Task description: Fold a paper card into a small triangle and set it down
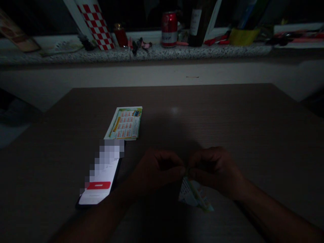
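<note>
Over the dim table, the left hand and right hand pinch their fingertips tight on the top corner of a folded paper, which hangs between them. A lit phone lies beside them. On the ledge stand a red can and a dark bottle, contents unseen.

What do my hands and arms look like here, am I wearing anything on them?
Both are bare. The left hand and right hand have no gloves, and the left forearm and right forearm show no sleeves up to the picture's edge. No ring, watch or bracelet can be made out, though the light is very dim, so small items could be missed.
</note>
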Available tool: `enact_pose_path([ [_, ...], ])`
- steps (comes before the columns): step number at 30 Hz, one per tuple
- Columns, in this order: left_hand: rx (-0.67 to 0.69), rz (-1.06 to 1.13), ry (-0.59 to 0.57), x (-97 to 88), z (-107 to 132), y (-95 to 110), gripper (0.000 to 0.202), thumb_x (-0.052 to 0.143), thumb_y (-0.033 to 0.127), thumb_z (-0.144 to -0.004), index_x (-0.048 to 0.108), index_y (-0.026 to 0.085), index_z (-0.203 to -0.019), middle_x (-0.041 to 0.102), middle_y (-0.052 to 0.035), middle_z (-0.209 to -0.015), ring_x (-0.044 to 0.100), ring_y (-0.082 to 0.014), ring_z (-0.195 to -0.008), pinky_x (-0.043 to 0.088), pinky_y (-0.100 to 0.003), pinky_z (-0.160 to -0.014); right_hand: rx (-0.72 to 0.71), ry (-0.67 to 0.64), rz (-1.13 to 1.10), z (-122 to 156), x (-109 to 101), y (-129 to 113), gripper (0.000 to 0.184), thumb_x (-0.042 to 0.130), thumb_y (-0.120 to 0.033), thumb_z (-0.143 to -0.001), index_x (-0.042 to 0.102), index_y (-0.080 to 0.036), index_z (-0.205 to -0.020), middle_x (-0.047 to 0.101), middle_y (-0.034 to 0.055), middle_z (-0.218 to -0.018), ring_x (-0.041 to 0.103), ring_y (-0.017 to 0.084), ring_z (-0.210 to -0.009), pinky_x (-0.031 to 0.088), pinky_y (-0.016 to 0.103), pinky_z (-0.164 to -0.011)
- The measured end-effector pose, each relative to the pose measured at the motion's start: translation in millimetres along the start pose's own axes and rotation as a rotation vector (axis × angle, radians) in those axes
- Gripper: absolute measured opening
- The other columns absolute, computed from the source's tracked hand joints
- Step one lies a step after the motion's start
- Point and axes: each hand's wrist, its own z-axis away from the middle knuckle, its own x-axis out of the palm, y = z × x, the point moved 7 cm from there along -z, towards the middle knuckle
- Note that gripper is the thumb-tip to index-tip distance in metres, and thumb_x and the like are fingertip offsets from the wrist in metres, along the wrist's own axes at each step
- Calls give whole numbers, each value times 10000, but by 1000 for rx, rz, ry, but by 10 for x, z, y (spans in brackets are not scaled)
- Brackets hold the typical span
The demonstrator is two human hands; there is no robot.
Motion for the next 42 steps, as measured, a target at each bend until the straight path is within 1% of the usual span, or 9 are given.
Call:
enact_pose_path([
  [8, 19, -156, 98, 1, 13, 83, 70, 642, 193, -710, 666, 130, -690, 606, 11, -622, 506, -85, -569, 390, -179, -527, 15, 18, 26, -4, 10, 15, 108, 684, -180, -733, 639, -127, -650, 528, -39, -519, 404, 30, -431, 346, 134, -395],
  [11, 38, -234, 127, -4, 26, 115, 47, 621, 156, -693, 661, 134, -683, 602, 15, -606, 503, -84, -557, 378, -170, -507, 6, 35, 54, -5, 1, 20, 68, 697, -151, -713, 656, -127, -664, 539, -42, -521, 410, 28, -437, 347, 129, -404],
  [19, 142, -352, 200, 1, 40, 248, 42, 595, 101, -630, 589, 137, -610, 517, 48, -549, 434, -61, -507, 325, -154, -471, -53, 49, 140, -1, -2, -32, 52, 662, -155, -744, 696, -138, -709, 643, 2, -610, 536, 72, -533, 435, 168, -493],
  [22, 178, -395, 213, 6, 45, 283, 53, 589, 87, -625, 578, 137, -609, 514, 50, -553, 436, -58, -506, 320, -154, -474, -82, 46, 150, 3, 4, -58, 40, 675, -167, -739, 703, -139, -734, 670, 15, -651, 570, 89, -568, 461, 188, -531],
  [26, 225, -427, 240, -2, 59, 302, 65, 597, 80, -626, 573, 136, -605, 522, 47, -563, 449, -59, -520, 331, -158, -492, -84, 79, 153, -2, 0, -63, 45, 676, -167, -739, 695, -138, -709, 650, 7, -612, 553, 85, -533, 444, 179, -488],
  [28, 231, -404, 237, -9, 61, 292, 55, 604, 97, -639, 580, 135, -609, 531, 41, -564, 455, -62, -520, 340, -162, -497, -76, 88, 150, -7, 1, -59, 63, 672, -167, -744, 688, -139, -690, 636, 0, -585, 536, 77, -509, 433, 170, -464],
  [33, 166, -315, 177, -15, 46, 221, 42, 591, 137, -687, 607, 138, -648, 566, 23, -575, 491, -77, -525, 361, -167, -487, -69, 73, 118, -11, 4, -64, 88, 685, -179, -748, 684, -133, -674, 627, -9, -558, 511, 55, -472, 415, 143, -431],
  [38, 135, -313, 141, -6, 46, 176, 63, 590, 158, -700, 617, 135, -648, 569, 16, -580, 490, -83, -533, 372, -174, -492, -60, 81, 91, 6, -25, -45, 98, 692, -205, -760, 689, -132, -695, 646, 6, -589, 538, 68, -497, 443, 156, -448],
  [42, 119, -319, 126, -6, 56, 140, 72, 603, 168, -701, 663, 130, -686, 607, 0, -601, 511, -92, -543, 385, -181, -499, -64, 83, 97, 6, -38, -43, 101, 697, -211, -758, 691, -136, -692, 649, 9, -593, 541, 71, -498, 451, 167, -455],
])
